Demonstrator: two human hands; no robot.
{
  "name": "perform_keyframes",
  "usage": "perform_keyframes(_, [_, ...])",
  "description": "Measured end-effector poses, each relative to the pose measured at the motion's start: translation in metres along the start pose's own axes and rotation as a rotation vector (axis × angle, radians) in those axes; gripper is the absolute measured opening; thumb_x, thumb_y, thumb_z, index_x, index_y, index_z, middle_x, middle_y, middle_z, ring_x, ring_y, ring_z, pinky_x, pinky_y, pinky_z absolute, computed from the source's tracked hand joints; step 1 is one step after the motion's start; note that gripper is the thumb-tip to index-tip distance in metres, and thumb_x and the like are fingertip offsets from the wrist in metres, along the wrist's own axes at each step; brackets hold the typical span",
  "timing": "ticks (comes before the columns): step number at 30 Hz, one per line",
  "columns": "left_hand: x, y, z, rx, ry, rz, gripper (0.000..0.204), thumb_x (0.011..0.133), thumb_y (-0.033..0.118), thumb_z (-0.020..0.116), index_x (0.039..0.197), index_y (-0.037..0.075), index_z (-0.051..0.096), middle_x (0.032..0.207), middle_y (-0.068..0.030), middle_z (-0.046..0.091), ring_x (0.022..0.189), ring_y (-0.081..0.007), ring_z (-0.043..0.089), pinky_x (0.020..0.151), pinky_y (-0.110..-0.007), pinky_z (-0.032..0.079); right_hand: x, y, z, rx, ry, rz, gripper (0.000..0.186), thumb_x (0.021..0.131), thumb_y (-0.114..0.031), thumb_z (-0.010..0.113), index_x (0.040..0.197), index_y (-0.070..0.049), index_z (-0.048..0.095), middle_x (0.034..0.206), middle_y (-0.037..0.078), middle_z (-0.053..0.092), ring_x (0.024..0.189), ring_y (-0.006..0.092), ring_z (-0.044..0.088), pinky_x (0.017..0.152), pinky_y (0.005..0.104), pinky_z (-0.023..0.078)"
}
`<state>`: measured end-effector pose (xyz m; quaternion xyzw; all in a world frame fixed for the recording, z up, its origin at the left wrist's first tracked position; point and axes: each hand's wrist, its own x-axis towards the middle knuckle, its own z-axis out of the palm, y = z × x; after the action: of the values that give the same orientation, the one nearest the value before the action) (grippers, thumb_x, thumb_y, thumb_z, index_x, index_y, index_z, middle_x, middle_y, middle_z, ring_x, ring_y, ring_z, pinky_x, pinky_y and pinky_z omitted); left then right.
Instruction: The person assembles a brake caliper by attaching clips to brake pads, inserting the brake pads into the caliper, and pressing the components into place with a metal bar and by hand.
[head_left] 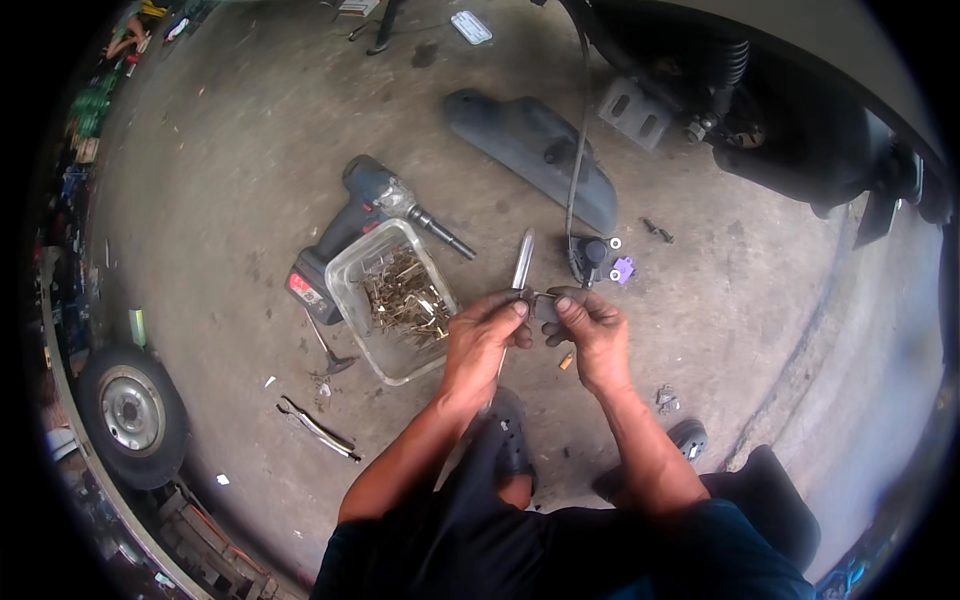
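Note:
My left hand (487, 335) and my right hand (590, 328) meet in front of me, thumbs and fingertips pinched. Between them is a small, dark, thin metal piece (541, 300), partly covered by the fingers. A long silver bar-like tool (524, 258) passes behind my left hand; I cannot tell if that hand grips it or it lies on the floor. Just beyond my right hand sits a dark caliper-like part (592, 257) on a black cable, beside a small purple piece (623, 270). Left of my left hand stands a clear plastic tub (352, 330) full of bolts and screws (408, 293).
A cordless impact driver (365, 205) lies against the tub. Pliers (318, 428) and a T-handle tool (335, 355) are at the left. A grey plastic cover (535, 150) lies ahead, near a vehicle's shock absorber (728, 75). A wheel (132, 415) is far left.

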<state>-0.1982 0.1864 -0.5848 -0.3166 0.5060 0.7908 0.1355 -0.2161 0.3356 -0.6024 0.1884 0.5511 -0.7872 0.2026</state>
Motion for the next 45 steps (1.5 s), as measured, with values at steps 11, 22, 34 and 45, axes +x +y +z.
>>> perform_keyframes(11, [0.01, 0.005, -0.012, -0.255, -0.236, -0.204, 0.023, 0.088, 0.011, 0.064, 0.106, -0.003, 0.061, 0.091, -0.0084, 0.064, 0.075, -0.0166, 0.059, 0.066, -0.035, 0.052, 0.007, -0.006, -0.005, 0.13, -0.129, 0.113, 0.033, 0.089, -0.03, 0.067, 0.101, 0.001, 0.064, 0.085, 0.008, 0.067, 0.068, 0.0143, 0.059, 0.058, 0.0253, 0.046])
perform_keyframes(22, [0.007, -0.009, -0.01, -0.071, -0.268, -0.119, 0.023, 0.082, 0.008, 0.064, 0.103, -0.003, 0.063, 0.089, -0.0085, 0.065, 0.073, -0.0171, 0.061, 0.068, -0.035, 0.052, 0.002, -0.002, -0.018, -0.03, -0.052, 0.159, 0.036, 0.09, -0.033, 0.066, 0.099, 0.002, 0.065, 0.074, 0.005, 0.064, 0.062, 0.0118, 0.057, 0.054, 0.0244, 0.044])
perform_keyframes(34, [0.006, -0.007, -0.003, -0.242, -0.168, -0.105, 0.029, 0.08, 0.005, 0.065, 0.107, -0.004, 0.061, 0.086, -0.0082, 0.065, 0.069, -0.016, 0.059, 0.069, -0.038, 0.052, 0.052, 0.007, -0.102, -1.382, 0.236, -0.548, 0.038, 0.073, -0.018, 0.074, 0.109, -0.011, 0.065, 0.111, 0.01, 0.058, 0.099, 0.0325, 0.054, 0.086, 0.0403, 0.047])
perform_keyframes(45, [0.005, -0.006, -0.01, -0.228, -0.19, -0.045, 0.028, 0.081, 0.008, 0.066, 0.107, -0.004, 0.062, 0.082, -0.0083, 0.064, 0.07, -0.0163, 0.06, 0.072, -0.038, 0.053, 0.037, -0.041, -0.088, -0.351, 0.341, -0.241, 0.027, 0.089, -0.02, 0.065, 0.108, -0.001, 0.068, 0.099, 0.007, 0.068, 0.081, 0.0153, 0.062, 0.066, 0.0282, 0.048])
